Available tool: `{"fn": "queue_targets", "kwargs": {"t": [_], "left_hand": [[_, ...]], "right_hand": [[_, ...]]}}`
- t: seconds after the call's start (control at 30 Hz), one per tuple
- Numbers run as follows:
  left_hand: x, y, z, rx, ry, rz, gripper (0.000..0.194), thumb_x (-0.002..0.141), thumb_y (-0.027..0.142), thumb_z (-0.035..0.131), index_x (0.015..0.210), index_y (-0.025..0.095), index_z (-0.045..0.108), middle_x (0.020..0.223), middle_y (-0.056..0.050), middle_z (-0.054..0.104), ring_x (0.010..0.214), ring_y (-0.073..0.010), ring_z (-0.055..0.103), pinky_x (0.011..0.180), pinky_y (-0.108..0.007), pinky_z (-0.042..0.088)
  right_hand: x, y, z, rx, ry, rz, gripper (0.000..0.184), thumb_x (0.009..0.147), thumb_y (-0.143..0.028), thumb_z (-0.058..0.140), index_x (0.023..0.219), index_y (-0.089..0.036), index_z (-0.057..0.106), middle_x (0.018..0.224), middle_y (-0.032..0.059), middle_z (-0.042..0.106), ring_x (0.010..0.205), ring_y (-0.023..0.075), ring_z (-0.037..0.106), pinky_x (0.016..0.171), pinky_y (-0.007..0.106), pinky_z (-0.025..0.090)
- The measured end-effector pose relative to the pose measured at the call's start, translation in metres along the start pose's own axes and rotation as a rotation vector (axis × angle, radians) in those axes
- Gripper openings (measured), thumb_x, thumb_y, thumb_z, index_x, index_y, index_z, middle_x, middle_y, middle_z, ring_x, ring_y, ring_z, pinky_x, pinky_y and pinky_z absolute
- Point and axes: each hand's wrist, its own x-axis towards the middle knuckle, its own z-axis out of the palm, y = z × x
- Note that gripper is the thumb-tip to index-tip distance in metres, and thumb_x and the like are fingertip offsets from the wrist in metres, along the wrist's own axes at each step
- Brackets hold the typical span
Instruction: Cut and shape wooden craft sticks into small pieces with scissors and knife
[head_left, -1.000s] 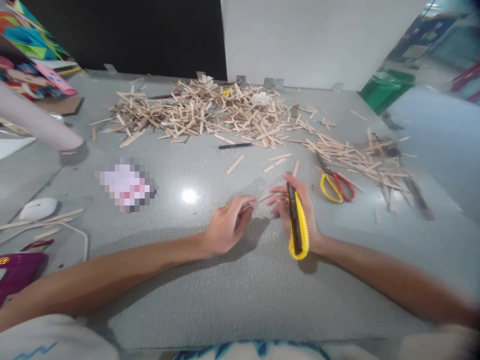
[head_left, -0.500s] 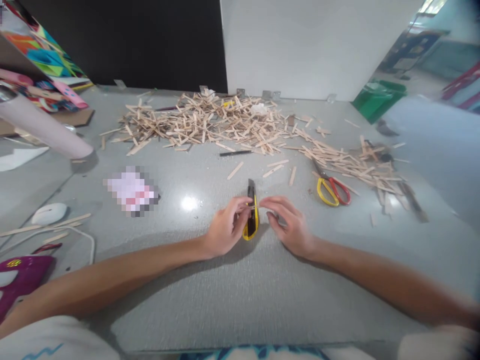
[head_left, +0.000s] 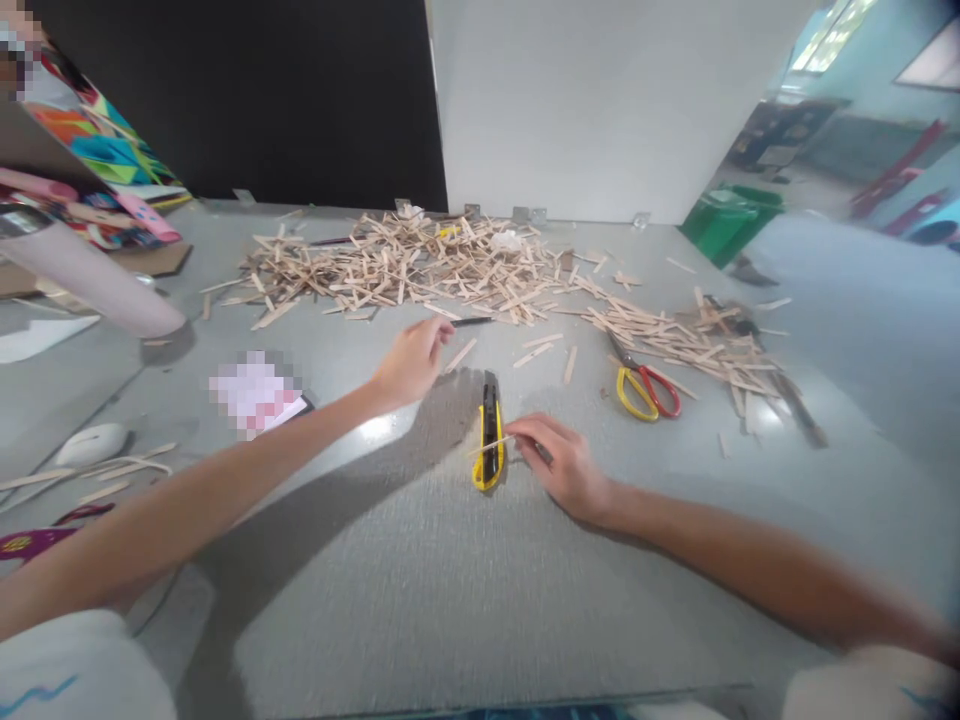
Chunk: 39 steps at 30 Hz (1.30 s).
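My left hand reaches forward to a thin black pen lying in front of the stick pile, its fingers closed at the pen's left end and covering that part. A slim wooden stick is pinched by one end in my right hand; its free end points left. Beneath that stick, a yellow and black utility knife lies on the table, pointing away from me.
Many wooden sticks are heaped at the back, with more strewn right. Scissors with yellow and red handles lie right of the knife. Leftward are a blurred pinkish item, a white mouse and a pale cylinder.
My left hand has let go of the wooden stick and moved forward and left to the black pen. The right hand keeps the stick near the knife. The view has shifted slightly.
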Motion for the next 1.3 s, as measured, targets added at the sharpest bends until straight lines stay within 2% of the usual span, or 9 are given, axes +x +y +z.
{"fn": "queue_targets", "kwargs": {"t": [0.13, 0.27, 0.37, 0.47, 0.57, 0.73, 1.0, 1.13, 1.3], "left_hand": [[0.061, -0.051, -0.009, 0.124, -0.081, -0.028, 0.041, 0.095, -0.003, 0.042, 0.126, 0.005, 0.068, 0.139, -0.021, 0.071, 0.136, -0.0306, 0.061, 0.122, -0.047, 0.041], [0.099, -0.082, -0.003, 0.157, -0.219, -0.016, 0.042, 0.095, -0.002, 0.052, 0.127, 0.012, 0.074, 0.144, -0.014, 0.072, 0.141, -0.0296, 0.061, 0.127, -0.047, 0.039], [0.108, -0.092, 0.003, 0.179, -0.267, -0.044, 0.024, 0.104, 0.015, 0.063, 0.125, 0.015, 0.075, 0.136, -0.012, 0.074, 0.132, -0.0287, 0.067, 0.119, -0.049, 0.050], [0.106, -0.096, 0.006, 0.204, -0.244, -0.115, 0.039, 0.106, 0.038, 0.072, 0.137, 0.017, 0.067, 0.139, -0.013, 0.068, 0.122, -0.0283, 0.070, 0.103, -0.051, 0.061], [0.099, -0.091, 0.002, 0.206, -0.198, -0.196, 0.042, 0.106, 0.040, 0.072, 0.140, 0.018, 0.065, 0.140, -0.012, 0.067, 0.119, -0.0274, 0.071, 0.099, -0.049, 0.063], [0.078, -0.055, -0.015, 0.125, -0.055, -0.251, 0.025, 0.105, 0.018, 0.060, 0.127, 0.008, 0.067, 0.109, -0.015, 0.076, 0.107, -0.0297, 0.074, 0.102, -0.046, 0.057], [0.001, 0.060, -0.040, -0.356, 0.136, -0.046, 0.003, 0.103, 0.022, 0.055, 0.104, 0.022, 0.052, 0.087, -0.001, 0.072, 0.063, -0.0125, 0.070, 0.061, -0.025, 0.054], [-0.025, 0.099, -0.047, -0.465, 0.045, -0.020, 0.012, 0.104, 0.022, 0.052, 0.106, 0.025, 0.040, 0.079, 0.003, 0.073, 0.052, -0.0111, 0.064, 0.052, -0.023, 0.048], [-0.036, 0.115, -0.051, -0.514, -0.023, -0.035, 0.014, 0.104, 0.025, 0.053, 0.112, 0.025, 0.040, 0.079, 0.002, 0.075, 0.051, -0.0114, 0.063, 0.048, -0.023, 0.044]], "right_hand": [[-0.001, 0.003, 0.002, -0.010, 0.004, -0.010, 0.025, 0.110, -0.011, 0.054, 0.126, -0.022, 0.070, 0.111, 0.0096, 0.078, 0.101, 0.0208, 0.077, 0.090, 0.033, 0.064], [-0.001, 0.004, 0.003, -0.005, 0.011, 0.000, 0.020, 0.110, -0.013, 0.056, 0.117, -0.022, 0.074, 0.108, 0.0096, 0.080, 0.101, 0.0214, 0.078, 0.090, 0.034, 0.064], [-0.003, 0.004, 0.003, 0.001, -0.033, 0.034, 0.021, 0.113, -0.018, 0.054, 0.115, -0.020, 0.075, 0.090, 0.0060, 0.078, 0.081, 0.0183, 0.075, 0.079, 0.030, 0.063], [-0.004, 0.003, 0.003, -0.026, -0.077, 0.020, 0.022, 0.115, -0.023, 0.053, 0.115, -0.018, 0.075, 0.087, 0.0058, 0.077, 0.076, 0.0174, 0.072, 0.075, 0.029, 0.060], [-0.004, 0.001, 0.003, -0.057, -0.080, 0.016, 0.022, 0.115, -0.026, 0.055, 0.112, -0.017, 0.075, 0.093, 0.0082, 0.079, 0.081, 0.0184, 0.073, 0.076, 0.029, 0.059], [-0.001, -0.002, 0.002, -0.044, -0.096, 0.059, 0.021, 0.115, -0.026, 0.055, 0.114, -0.019, 0.075, 0.093, 0.0071, 0.079, 0.080, 0.0178, 0.073, 0.076, 0.028, 0.059], [-0.001, -0.002, 0.002, -0.008, -0.027, 0.089, 0.018, 0.112, -0.025, 0.062, 0.111, -0.020, 0.079, 0.095, 0.0067, 0.082, 0.079, 0.0173, 0.074, 0.074, 0.028, 0.059], [-0.005, -0.005, 0.001, -0.038, 0.013, 0.161, 0.016, 0.110, -0.025, 0.062, 0.109, -0.021, 0.078, 0.087, 0.0040, 0.082, 0.064, 0.0143, 0.069, 0.060, 0.025, 0.053], [-0.002, -0.015, -0.004, 0.003, 0.090, 0.224, 0.014, 0.106, -0.023, 0.062, 0.111, -0.021, 0.075, 0.080, 0.0012, 0.081, 0.059, 0.0120, 0.071, 0.055, 0.022, 0.052]]}}
